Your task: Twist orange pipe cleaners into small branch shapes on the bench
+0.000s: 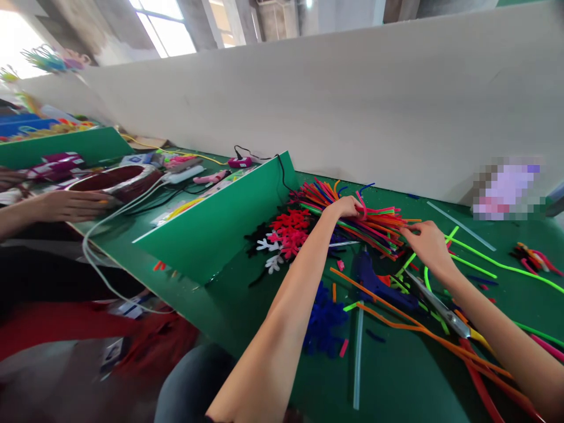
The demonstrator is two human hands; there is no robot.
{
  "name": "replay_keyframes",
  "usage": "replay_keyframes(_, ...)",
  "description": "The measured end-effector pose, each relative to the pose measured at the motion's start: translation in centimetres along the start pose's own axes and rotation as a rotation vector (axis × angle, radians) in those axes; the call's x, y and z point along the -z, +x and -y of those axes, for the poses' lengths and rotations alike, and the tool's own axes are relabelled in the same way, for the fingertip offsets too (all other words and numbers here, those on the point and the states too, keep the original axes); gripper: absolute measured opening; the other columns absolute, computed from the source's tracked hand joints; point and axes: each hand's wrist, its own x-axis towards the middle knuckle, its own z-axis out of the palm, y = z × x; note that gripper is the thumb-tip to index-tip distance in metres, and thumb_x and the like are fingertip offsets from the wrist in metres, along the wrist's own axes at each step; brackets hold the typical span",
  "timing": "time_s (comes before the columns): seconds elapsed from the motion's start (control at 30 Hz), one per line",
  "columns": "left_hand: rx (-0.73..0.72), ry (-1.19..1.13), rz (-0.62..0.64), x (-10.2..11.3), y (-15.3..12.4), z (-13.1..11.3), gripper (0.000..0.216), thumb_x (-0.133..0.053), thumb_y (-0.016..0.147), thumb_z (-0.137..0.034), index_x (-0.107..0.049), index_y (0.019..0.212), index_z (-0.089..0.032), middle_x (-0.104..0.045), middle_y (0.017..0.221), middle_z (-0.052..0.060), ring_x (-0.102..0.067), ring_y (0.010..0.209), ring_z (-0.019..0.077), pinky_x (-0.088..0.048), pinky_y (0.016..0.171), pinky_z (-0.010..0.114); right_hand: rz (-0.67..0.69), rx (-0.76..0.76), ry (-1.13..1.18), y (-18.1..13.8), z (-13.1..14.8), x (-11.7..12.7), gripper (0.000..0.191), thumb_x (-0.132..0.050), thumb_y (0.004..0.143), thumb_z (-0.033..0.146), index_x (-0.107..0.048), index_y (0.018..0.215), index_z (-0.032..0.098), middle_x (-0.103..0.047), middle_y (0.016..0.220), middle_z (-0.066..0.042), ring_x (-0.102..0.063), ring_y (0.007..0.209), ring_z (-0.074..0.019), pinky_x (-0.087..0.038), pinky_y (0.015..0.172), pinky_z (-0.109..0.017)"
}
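A heap of coloured pipe cleaners lies on the green table in front of me. My left hand rests on the heap's left part, fingers closed round a pink pipe cleaner. My right hand reaches into the heap's right end, fingertips pinched on some strands. Red felt snowflakes and white ones lie left of the heap. A blue glue gun sits under my arms.
Scissors, a clear glue stick, blue felt pieces and loose orange and green strands lie near me. A green divider separates a co-worker's space, where their hand rests by a round tin. A white wall stands behind.
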Motion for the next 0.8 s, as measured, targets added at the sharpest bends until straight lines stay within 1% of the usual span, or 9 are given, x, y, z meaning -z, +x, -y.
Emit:
replay_keyframes(0.07, -0.009, 0.005, -0.001, 0.0, 0.0, 0.0, 0.03, -0.058, 0.087, -0.03, -0.059, 0.111, -0.013, -0.06, 0.115, 0.007, -0.061, 0.096, 0.0217, -0.053, 0.078, 0.038, 0.005, -0.009, 0.013, -0.1, 0.2, 0.3, 0.028, -0.056, 0.078, 0.035, -0.072, 0.079, 0.012, -0.06, 0.085, -0.013, -0.059, 0.081, -0.0255, -0.044, 0.08, -0.039)
replay_keyframes(0.17, -0.015, 0.01, -0.009, -0.1, 0.0, 0.0, 0.03, -0.058, 0.087, -0.031, -0.059, 0.111, -0.013, -0.06, 0.114, 0.007, -0.061, 0.095, 0.022, -0.053, 0.078, 0.038, -0.006, -0.007, 0.055, -0.2, 0.9, 0.7, 0.033, -0.055, 0.079, 0.038, -0.072, 0.09, 0.012, -0.06, 0.092, -0.012, -0.06, 0.081, -0.023, -0.044, 0.081, -0.036)
replay_keyframes(0.23, -0.011, 0.013, -0.016, -0.1, 0.1, 0.0, 0.029, -0.058, 0.087, -0.031, -0.059, 0.11, -0.013, -0.06, 0.113, 0.007, -0.061, 0.095, 0.0218, -0.054, 0.077, 0.037, -0.028, -0.036, 0.107, -0.2, 1.3, 0.7, 0.035, -0.056, 0.079, 0.04, -0.073, 0.092, 0.012, -0.06, 0.095, -0.013, -0.059, 0.084, -0.0231, -0.044, 0.082, -0.036)
replay_keyframes(0.3, -0.008, 0.017, -0.019, -0.1, 0.1, 0.1, 0.029, -0.058, 0.087, -0.031, -0.059, 0.11, -0.013, -0.06, 0.113, 0.007, -0.061, 0.094, 0.0217, -0.054, 0.077, 0.037, -0.045, -0.081, 0.159, -0.1, 1.5, 0.5, 0.036, -0.056, 0.077, 0.041, -0.074, 0.089, 0.012, -0.062, 0.093, -0.012, -0.059, 0.083, -0.024, -0.044, 0.079, -0.036)
replay_keyframes(0.4, -0.014, 0.023, -0.015, -0.1, 0.2, 0.1, 0.028, -0.058, 0.087, -0.03, -0.06, 0.109, -0.013, -0.061, 0.112, 0.007, -0.061, 0.094, 0.0213, -0.054, 0.076, 0.037, -0.038, -0.127, 0.219, 0.2, 1.3, -0.2, 0.038, -0.055, 0.078, 0.044, -0.074, 0.083, 0.012, -0.065, 0.076, -0.007, -0.06, 0.073, -0.024, -0.045, 0.07, -0.035)
replay_keyframes(0.47, -0.022, 0.029, -0.014, -0.1, 0.2, 0.1, 0.028, -0.058, 0.087, -0.03, -0.06, 0.108, -0.013, -0.061, 0.111, 0.007, -0.061, 0.093, 0.0208, -0.054, 0.075, 0.036, -0.038, -0.143, 0.26, 0.2, 1.0, -0.8, 0.037, -0.054, 0.078, 0.044, -0.074, 0.081, 0.013, -0.066, 0.067, -0.005, -0.06, 0.068, -0.0232, -0.045, 0.066, -0.034)
replay_keyframes(0.53, -0.028, 0.033, -0.018, -0.2, 0.3, 0.2, 0.027, -0.058, 0.087, -0.03, -0.06, 0.107, -0.012, -0.061, 0.11, 0.006, -0.062, 0.092, 0.0206, -0.054, 0.075, 0.036, -0.046, -0.14, 0.285, 0.2, 0.8, -1.2, 0.035, -0.055, 0.077, 0.043, -0.074, 0.08, 0.014, -0.067, 0.067, -0.005, -0.061, 0.071, -0.0237, -0.046, 0.068, -0.034)
replay_keyframes(0.67, -0.032, 0.033, -0.024, -0.2, 0.5, 0.2, 0.027, -0.058, 0.087, -0.031, -0.06, 0.106, -0.012, -0.062, 0.107, 0.006, -0.062, 0.091, 0.0207, -0.054, 0.075, 0.036, -0.058, -0.107, 0.283, -0.3, 0.4, -1.5, 0.031, -0.059, 0.074, 0.043, -0.074, 0.076, 0.016, -0.068, 0.076, -0.007, -0.06, 0.083, -0.0272, -0.046, 0.074, -0.037)
replay_keyframes(0.8, -0.042, 0.02, -0.026, -0.2, 0.6, 0.2, 0.025, -0.058, 0.087, -0.03, -0.061, 0.104, -0.012, -0.063, 0.105, 0.006, -0.062, 0.088, 0.0193, -0.054, 0.074, 0.035, -0.046, -0.084, 0.276, -0.6, 0.3, -1.7, 0.031, -0.06, 0.074, 0.045, -0.073, 0.074, 0.017, -0.066, 0.081, -0.008, -0.06, 0.086, -0.0264, -0.046, 0.079, -0.038)
